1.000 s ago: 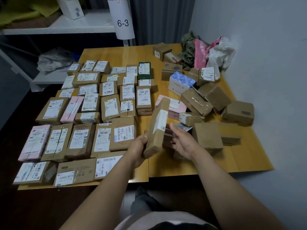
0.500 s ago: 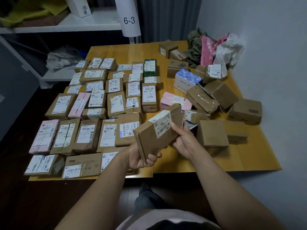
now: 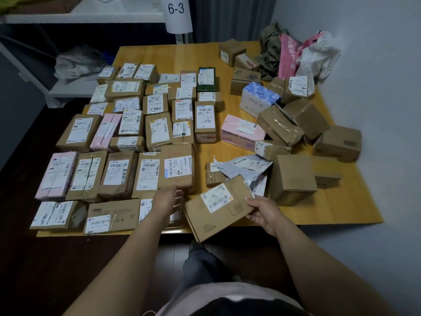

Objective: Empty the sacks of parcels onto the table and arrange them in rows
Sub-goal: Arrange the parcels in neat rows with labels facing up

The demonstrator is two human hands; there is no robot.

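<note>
Wooden table [image 3: 330, 208] in a dim room, with labelled parcels [image 3: 118, 174] in tidy rows on its left half and a loose heap [image 3: 293, 179] on the right. At the near edge, the right hand [image 3: 262, 213] pinches a flat brown box [image 3: 218, 208] by its right end, label up, its long axis slanting from near left to far right. Just left of the box, the left hand [image 3: 167, 199] hovers with fingers relaxed and empty, nearer the front row's open end.

The left forearm [image 3: 127, 252] and right forearm [image 3: 319, 258] are bare down to the left hand [image 3: 167, 199] and right hand [image 3: 264, 213]. The person wears a pale pink top [image 3: 227, 293] with a black patch [image 3: 241, 309] on its front, unclear what, and dark blue-grey trousers [image 3: 200, 263].
</note>
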